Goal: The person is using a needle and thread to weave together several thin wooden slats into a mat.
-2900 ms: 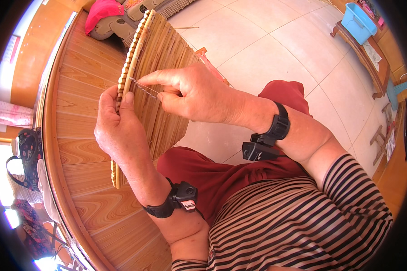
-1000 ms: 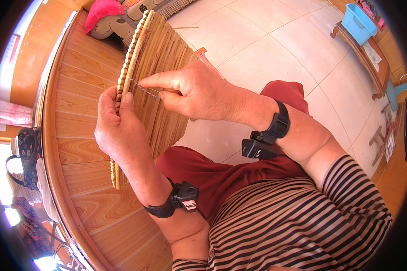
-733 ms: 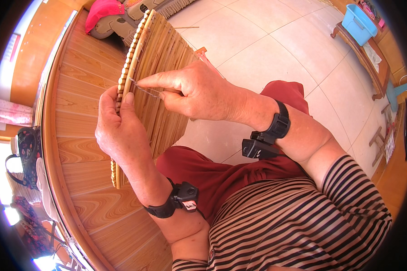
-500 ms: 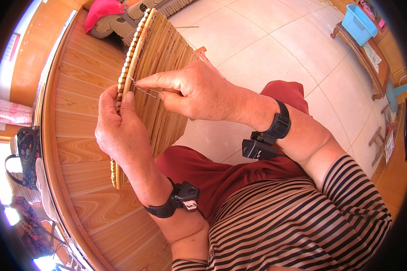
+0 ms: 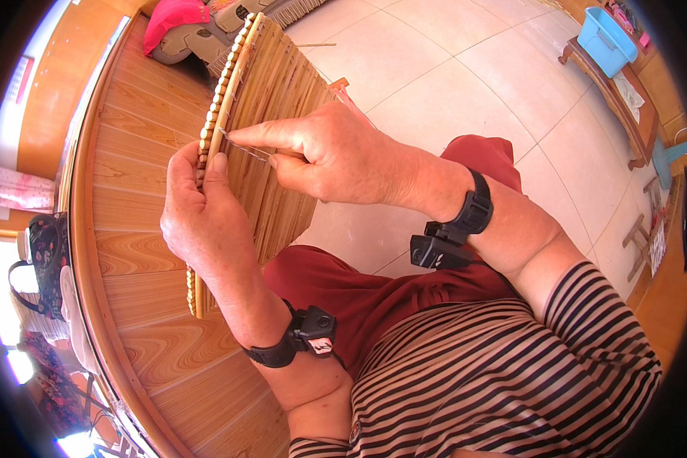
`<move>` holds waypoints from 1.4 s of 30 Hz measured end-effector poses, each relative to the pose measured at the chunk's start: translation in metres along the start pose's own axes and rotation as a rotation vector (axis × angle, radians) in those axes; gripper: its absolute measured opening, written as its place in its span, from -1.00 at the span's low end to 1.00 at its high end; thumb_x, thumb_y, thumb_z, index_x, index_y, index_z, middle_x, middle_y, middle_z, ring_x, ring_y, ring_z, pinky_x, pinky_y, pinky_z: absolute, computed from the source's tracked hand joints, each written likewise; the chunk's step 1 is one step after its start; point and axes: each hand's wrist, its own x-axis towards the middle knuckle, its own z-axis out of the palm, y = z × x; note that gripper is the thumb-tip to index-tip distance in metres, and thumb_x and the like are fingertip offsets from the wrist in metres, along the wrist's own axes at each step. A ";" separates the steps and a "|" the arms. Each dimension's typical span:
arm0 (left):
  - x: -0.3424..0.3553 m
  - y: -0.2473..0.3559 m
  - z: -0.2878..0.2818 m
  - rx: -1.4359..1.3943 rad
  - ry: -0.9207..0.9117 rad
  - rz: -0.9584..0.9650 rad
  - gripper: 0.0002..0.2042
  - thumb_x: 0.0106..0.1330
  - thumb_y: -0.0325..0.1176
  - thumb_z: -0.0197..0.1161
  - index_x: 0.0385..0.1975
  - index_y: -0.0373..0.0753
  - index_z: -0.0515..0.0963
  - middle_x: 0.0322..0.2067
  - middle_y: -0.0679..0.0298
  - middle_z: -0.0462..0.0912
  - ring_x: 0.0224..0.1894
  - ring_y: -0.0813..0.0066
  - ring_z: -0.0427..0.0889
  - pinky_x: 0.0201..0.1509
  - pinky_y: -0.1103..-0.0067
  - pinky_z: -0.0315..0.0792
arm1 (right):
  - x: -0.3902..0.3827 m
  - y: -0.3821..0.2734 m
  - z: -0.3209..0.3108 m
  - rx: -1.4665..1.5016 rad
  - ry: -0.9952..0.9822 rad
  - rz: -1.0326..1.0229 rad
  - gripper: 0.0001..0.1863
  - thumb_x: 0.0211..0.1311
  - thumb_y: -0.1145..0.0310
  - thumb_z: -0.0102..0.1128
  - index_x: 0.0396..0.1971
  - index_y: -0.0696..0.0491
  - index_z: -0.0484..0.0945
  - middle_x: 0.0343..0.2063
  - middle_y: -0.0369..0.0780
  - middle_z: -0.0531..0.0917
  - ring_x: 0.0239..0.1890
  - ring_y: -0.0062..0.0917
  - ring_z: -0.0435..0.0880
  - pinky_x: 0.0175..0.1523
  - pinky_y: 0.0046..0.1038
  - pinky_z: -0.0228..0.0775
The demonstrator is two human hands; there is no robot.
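Stick mat (image 5: 281, 80): the step in hand, I judged, was work with a thin thread (image 5: 249, 150) at its knobby edge.
The mat stood tilted before the person, its edge between the thumb and fingers of the left hand (image 5: 204, 204), which was pinched closed on it. The right hand (image 5: 340, 156) gripped the thread, its forefinger stretched towards the edge, just above the left thumb; whether it also held a tool, I could not tell. The next move seemed to call for a steady left pinch and even tension.
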 end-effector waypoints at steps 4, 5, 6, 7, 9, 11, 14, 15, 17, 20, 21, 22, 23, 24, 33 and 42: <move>0.000 0.002 0.001 -0.004 0.001 -0.007 -0.85 0.30 -0.40 0.23 -0.20 -0.27 0.61 -0.53 0.39 0.56 -0.47 0.71 0.42 -0.36 0.68 0.35 | -0.001 0.001 -0.001 -0.056 0.012 -0.040 -0.53 0.08 0.48 0.08 0.06 -0.01 0.57 -0.77 -0.20 0.51 -0.71 -0.57 0.52 -0.48 -0.52 0.40; 0.000 0.003 0.001 0.002 0.000 -0.006 -0.85 0.30 -0.40 0.23 -0.20 -0.27 0.61 -0.53 0.39 0.56 -0.47 0.71 0.42 -0.36 0.68 0.35 | 0.000 0.001 -0.002 -0.074 0.007 -0.042 -0.54 0.08 0.48 0.09 0.06 -0.01 0.58 -0.77 -0.19 0.51 -0.72 -0.54 0.52 -0.49 -0.51 0.40; 0.000 0.002 0.001 0.003 0.000 -0.006 -0.85 0.30 -0.40 0.23 -0.20 -0.27 0.61 -0.53 0.39 0.56 -0.47 0.71 0.42 -0.36 0.68 0.35 | -0.001 0.001 -0.001 -0.074 0.007 -0.042 -0.54 0.08 0.48 0.09 0.06 -0.01 0.58 -0.77 -0.19 0.51 -0.72 -0.54 0.52 -0.49 -0.51 0.40; 0.000 0.001 0.001 0.000 0.001 -0.004 -0.85 0.30 -0.40 0.23 -0.20 -0.27 0.61 -0.53 0.39 0.57 -0.47 0.70 0.42 -0.36 0.68 0.35 | -0.001 0.001 0.000 -0.109 0.037 -0.084 -0.54 0.08 0.48 0.09 0.05 -0.01 0.58 -0.77 -0.18 0.51 -0.72 -0.51 0.53 -0.50 -0.49 0.40; 0.000 0.002 0.001 -0.003 0.001 -0.002 -0.85 0.30 -0.39 0.23 -0.20 -0.27 0.61 -0.53 0.39 0.57 -0.47 0.70 0.43 -0.36 0.67 0.36 | -0.001 0.002 0.003 -0.145 0.067 -0.127 -0.55 0.08 0.49 0.09 0.04 -0.01 0.59 -0.77 -0.17 0.51 -0.72 -0.47 0.54 -0.51 -0.47 0.40; 0.000 0.004 0.001 0.013 -0.008 -0.009 -0.84 0.30 -0.38 0.23 -0.19 -0.27 0.60 -0.52 0.37 0.59 -0.47 0.69 0.44 -0.36 0.66 0.36 | -0.003 0.001 0.006 -0.156 0.148 -0.168 -0.58 0.07 0.50 0.10 -0.01 0.01 0.61 -0.75 -0.15 0.52 -0.71 -0.41 0.55 -0.53 -0.43 0.40; 0.000 0.006 0.002 0.051 0.001 -0.003 -0.83 0.30 -0.37 0.24 -0.19 -0.27 0.60 -0.51 0.35 0.60 -0.47 0.68 0.44 -0.37 0.65 0.36 | -0.003 -0.008 0.003 -0.154 0.102 -0.067 -0.65 0.05 0.46 0.13 -0.10 0.16 0.59 -0.66 0.01 0.56 -0.57 -0.14 0.61 -0.42 -0.20 0.45; -0.001 0.007 0.003 0.051 -0.001 -0.002 -0.83 0.30 -0.37 0.24 -0.19 -0.27 0.60 -0.51 0.35 0.60 -0.47 0.68 0.44 -0.37 0.65 0.36 | -0.004 -0.008 0.004 -0.155 0.104 -0.065 -0.65 0.05 0.46 0.13 -0.10 0.16 0.59 -0.66 0.01 0.56 -0.57 -0.14 0.61 -0.42 -0.20 0.45; -0.001 0.010 0.003 0.065 -0.005 0.010 -0.84 0.29 -0.37 0.24 -0.19 -0.26 0.60 -0.51 0.33 0.61 -0.48 0.67 0.44 -0.36 0.63 0.37 | -0.005 -0.004 0.009 -0.175 0.140 -0.076 -0.66 0.05 0.45 0.15 -0.11 0.15 0.58 -0.66 0.01 0.57 -0.58 -0.13 0.60 -0.44 -0.19 0.45; -0.002 0.009 0.003 0.028 0.008 0.019 -0.85 0.29 -0.37 0.23 -0.20 -0.24 0.61 -0.50 0.33 0.62 -0.47 0.66 0.46 -0.35 0.63 0.38 | -0.005 -0.003 0.015 -0.171 0.165 -0.081 -0.68 0.08 0.44 0.15 -0.12 0.14 0.58 -0.67 -0.01 0.57 -0.58 -0.13 0.60 -0.45 -0.19 0.45; -0.001 0.009 0.003 0.027 0.010 0.020 -0.85 0.29 -0.37 0.23 -0.20 -0.24 0.61 -0.50 0.33 0.62 -0.47 0.66 0.46 -0.35 0.63 0.38 | -0.005 0.000 0.017 -0.172 0.166 -0.083 -0.68 0.08 0.44 0.15 -0.12 0.14 0.58 -0.67 -0.01 0.57 -0.58 -0.13 0.60 -0.45 -0.19 0.45; -0.001 0.009 0.002 0.044 -0.003 -0.014 -0.86 0.28 -0.36 0.24 -0.22 -0.20 0.60 -0.46 0.27 0.66 -0.43 0.48 0.57 -0.33 0.52 0.43 | -0.004 0.003 0.019 -0.148 0.200 -0.123 -0.70 0.09 0.44 0.14 -0.13 0.14 0.58 -0.67 -0.01 0.56 -0.58 -0.13 0.60 -0.46 -0.19 0.44; -0.001 0.009 0.001 0.062 -0.016 -0.049 -0.87 0.26 -0.34 0.24 -0.23 -0.15 0.60 -0.41 0.21 0.69 -0.40 0.30 0.67 -0.31 0.42 0.48 | -0.004 0.006 0.020 -0.123 0.235 -0.163 -0.71 0.11 0.44 0.13 -0.14 0.14 0.58 -0.67 -0.01 0.56 -0.58 -0.14 0.60 -0.46 -0.19 0.43; -0.002 0.008 0.003 0.059 -0.015 -0.046 -0.87 0.26 -0.34 0.24 -0.23 -0.15 0.60 -0.41 0.21 0.69 -0.40 0.30 0.67 -0.31 0.42 0.48 | -0.005 0.010 0.019 -0.126 0.236 -0.164 -0.71 0.11 0.44 0.13 -0.14 0.14 0.58 -0.67 -0.01 0.56 -0.58 -0.14 0.60 -0.46 -0.19 0.43; -0.012 0.009 0.009 -0.042 0.097 0.030 -0.77 0.23 -0.55 0.24 -0.12 -0.17 0.61 -0.36 0.33 0.71 -0.39 0.71 0.56 -0.29 0.69 0.46 | -0.010 0.007 0.016 0.019 0.194 -0.049 -0.75 0.14 0.45 0.12 -0.15 0.10 0.60 -0.58 -0.03 0.62 -0.51 -0.16 0.64 -0.43 -0.23 0.45; -0.009 0.002 0.008 -0.170 0.110 0.079 -0.74 0.18 -0.60 0.25 -0.14 -0.16 0.62 -0.36 0.23 0.71 -0.43 0.52 0.64 -0.33 0.56 0.51 | -0.006 0.009 0.030 0.084 0.284 -0.063 -0.78 0.17 0.47 0.11 -0.17 0.10 0.59 -0.49 -0.05 0.65 -0.43 -0.18 0.67 -0.36 -0.27 0.49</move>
